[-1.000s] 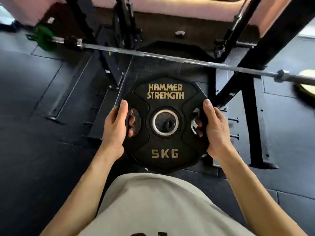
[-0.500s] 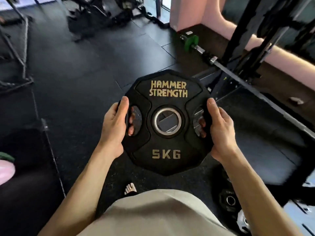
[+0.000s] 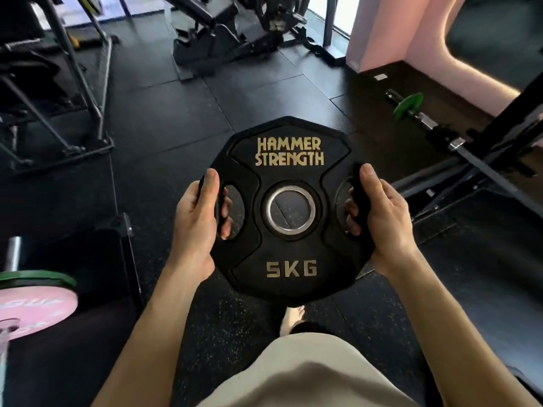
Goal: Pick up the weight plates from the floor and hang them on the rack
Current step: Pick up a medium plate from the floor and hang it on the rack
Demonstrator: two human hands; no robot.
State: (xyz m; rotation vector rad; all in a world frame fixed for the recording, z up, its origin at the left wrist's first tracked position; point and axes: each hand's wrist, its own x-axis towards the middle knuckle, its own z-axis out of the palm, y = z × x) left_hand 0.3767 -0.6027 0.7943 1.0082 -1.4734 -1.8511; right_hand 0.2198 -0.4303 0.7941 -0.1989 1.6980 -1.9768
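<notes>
A black weight plate marked HAMMER STRENGTH and 5KG is held in the air in front of the person's body, its printed face turned up toward the camera and the lettering upright, the brand name on the far side and the weight mark nearest the body. The left hand grips the plate's left rim, fingers curled through the left grip slot and thumb lying along the edge; the right hand grips the right rim the same way through the right slot. Dark rubber floor shows through the steel-ringed centre hole and lies open beyond both hands. A barbell with a small green plate lies past the right hand. A pink plate sits near the left forearm.
</notes>
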